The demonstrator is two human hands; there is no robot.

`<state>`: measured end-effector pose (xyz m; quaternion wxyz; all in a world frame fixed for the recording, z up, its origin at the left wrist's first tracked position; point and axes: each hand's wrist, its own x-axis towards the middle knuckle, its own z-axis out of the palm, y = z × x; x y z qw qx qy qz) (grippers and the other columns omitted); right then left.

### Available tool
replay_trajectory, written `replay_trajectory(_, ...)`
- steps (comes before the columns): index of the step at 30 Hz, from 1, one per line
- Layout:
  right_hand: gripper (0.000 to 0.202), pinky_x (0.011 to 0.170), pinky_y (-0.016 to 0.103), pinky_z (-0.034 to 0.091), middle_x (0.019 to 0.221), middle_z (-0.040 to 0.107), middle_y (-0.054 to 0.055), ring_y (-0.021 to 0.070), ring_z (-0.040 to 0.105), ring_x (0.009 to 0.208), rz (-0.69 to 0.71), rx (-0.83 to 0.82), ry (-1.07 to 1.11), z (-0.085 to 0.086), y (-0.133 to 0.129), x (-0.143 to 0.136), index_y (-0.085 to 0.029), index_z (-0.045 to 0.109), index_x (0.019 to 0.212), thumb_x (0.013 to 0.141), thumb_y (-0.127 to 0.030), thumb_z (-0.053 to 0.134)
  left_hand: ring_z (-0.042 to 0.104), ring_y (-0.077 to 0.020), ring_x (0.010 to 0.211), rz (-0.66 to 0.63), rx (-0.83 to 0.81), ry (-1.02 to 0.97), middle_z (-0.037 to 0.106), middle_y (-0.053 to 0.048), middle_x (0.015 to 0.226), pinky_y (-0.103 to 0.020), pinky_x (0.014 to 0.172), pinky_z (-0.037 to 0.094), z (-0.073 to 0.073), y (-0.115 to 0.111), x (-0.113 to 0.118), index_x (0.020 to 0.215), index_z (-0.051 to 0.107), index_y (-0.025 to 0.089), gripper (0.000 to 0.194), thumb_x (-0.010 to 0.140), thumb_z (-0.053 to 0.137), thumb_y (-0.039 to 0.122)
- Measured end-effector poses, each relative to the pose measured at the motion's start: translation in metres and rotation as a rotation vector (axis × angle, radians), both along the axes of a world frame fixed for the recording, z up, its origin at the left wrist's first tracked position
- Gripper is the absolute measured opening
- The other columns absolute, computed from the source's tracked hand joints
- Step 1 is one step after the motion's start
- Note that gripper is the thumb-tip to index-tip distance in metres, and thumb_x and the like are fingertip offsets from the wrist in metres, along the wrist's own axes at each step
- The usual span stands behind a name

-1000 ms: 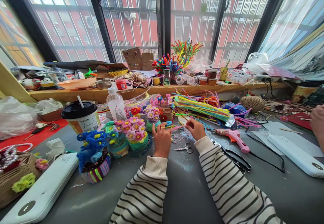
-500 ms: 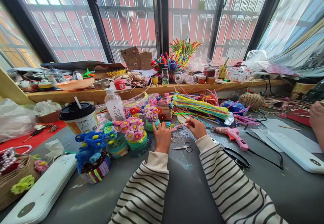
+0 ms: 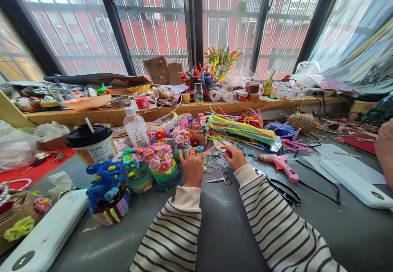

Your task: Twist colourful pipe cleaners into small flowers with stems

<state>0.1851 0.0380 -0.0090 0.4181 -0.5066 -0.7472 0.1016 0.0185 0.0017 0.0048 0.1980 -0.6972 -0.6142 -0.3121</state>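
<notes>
My left hand (image 3: 192,168), with a ring on one finger, is closed at the end of a pink pipe cleaner (image 3: 207,153), just right of the pots of pink pipe-cleaner flowers (image 3: 160,157). My right hand (image 3: 233,156) is pinched on something too small to make out, a short way to the right. A blue pipe cleaner curves behind the fingers. Small silver scissors (image 3: 221,179) lie on the grey table below both hands. The pink glue gun (image 3: 282,166) rests to the right of my right hand.
A blue flower pot (image 3: 112,210), a lidded cup (image 3: 92,143) and a bottle (image 3: 136,128) stand at left. Pipe cleaners (image 3: 245,128) lie behind the hands. Black-handled pliers (image 3: 284,190), a white device (image 3: 353,184) and another person's hand (image 3: 385,149) are at right.
The view has shifted slightly. My right hand has moved a little left, nearer my left hand. A blue loop now shows behind the hands.
</notes>
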Motion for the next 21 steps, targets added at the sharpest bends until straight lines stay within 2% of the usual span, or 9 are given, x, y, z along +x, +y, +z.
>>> replay_trajectory(2, 0.019, 0.058, 0.027, 0.043, 0.072, 0.058, 0.004, 0.0129, 0.05, 0.054, 0.016, 0.017, 0.057, 0.0005, 0.0007, -0.0015, -0.019, 0.06, 0.08, 0.061, -0.023, 0.056, 0.046, -0.0217, 0.091, -0.022, 0.03, -0.03, 0.056, -0.004, 0.095, -0.046, 0.094, 0.017, 0.0002, -0.0011, 0.0001, 0.076, 0.061, 0.021, 0.021, 0.073, 0.041, 0.017)
replay_trajectory(4, 0.023, 0.056, 0.028, 0.044, 0.076, 0.058, 0.005, 0.0128, 0.05, 0.055, 0.048, -0.043, 0.199, 0.0011, 0.0012, -0.003, -0.018, 0.06, 0.079, 0.06, -0.031, 0.059, 0.046, -0.0207, 0.092, -0.069, 0.043, -0.058, 0.056, -0.004, 0.096, -0.044, 0.094, 0.017, 0.0002, -0.0017, 0.001, 0.078, 0.061, 0.023, 0.02, 0.073, 0.042, 0.019)
replay_trajectory(8, 0.032, 0.042, 0.023, 0.043, 0.067, 0.059, 0.004, 0.0121, 0.051, 0.051, 0.161, -0.245, 0.591, 0.002, 0.0019, -0.0046, -0.016, 0.056, 0.08, 0.062, -0.042, 0.054, 0.047, -0.018, 0.091, -0.192, 0.01, -0.069, 0.056, -0.003, 0.096, -0.041, 0.095, 0.019, 0.0004, -0.0023, 0.0031, 0.081, 0.06, 0.023, 0.021, 0.075, 0.04, 0.021)
replay_trajectory(11, 0.032, 0.043, 0.023, 0.043, 0.063, 0.06, 0.003, 0.0113, 0.052, 0.049, 0.107, -0.236, 0.778, 0.0033, 0.0017, -0.0041, -0.015, 0.054, 0.073, 0.059, -0.043, 0.055, 0.046, -0.0175, 0.092, -0.214, -0.013, -0.081, 0.056, -0.004, 0.096, -0.041, 0.094, 0.02, 0.001, -0.0028, 0.0034, 0.083, 0.06, 0.023, 0.021, 0.075, 0.041, 0.021)
replay_trajectory(17, 0.032, 0.045, 0.023, 0.045, 0.063, 0.06, 0.003, 0.0105, 0.052, 0.049, 0.067, -0.169, 0.867, 0.0093, -0.0017, -0.0019, -0.015, 0.055, 0.075, 0.059, -0.042, 0.056, 0.045, -0.0171, 0.094, -0.236, -0.045, -0.087, 0.055, -0.004, 0.097, -0.041, 0.093, 0.019, -0.0014, -0.0028, 0.003, 0.088, 0.059, 0.024, 0.022, 0.075, 0.04, 0.021)
replay_trajectory(21, 0.031, 0.048, 0.024, 0.046, 0.061, 0.06, 0.003, 0.011, 0.053, 0.049, -0.012, -0.129, 0.859, 0.0091, -0.0019, 0.0008, -0.014, 0.055, 0.072, 0.06, -0.043, 0.055, 0.045, -0.0168, 0.093, -0.26, -0.057, -0.1, 0.054, -0.004, 0.097, -0.041, 0.093, 0.019, -0.0034, -0.0023, 0.0033, 0.089, 0.058, 0.023, 0.023, 0.075, 0.04, 0.02)
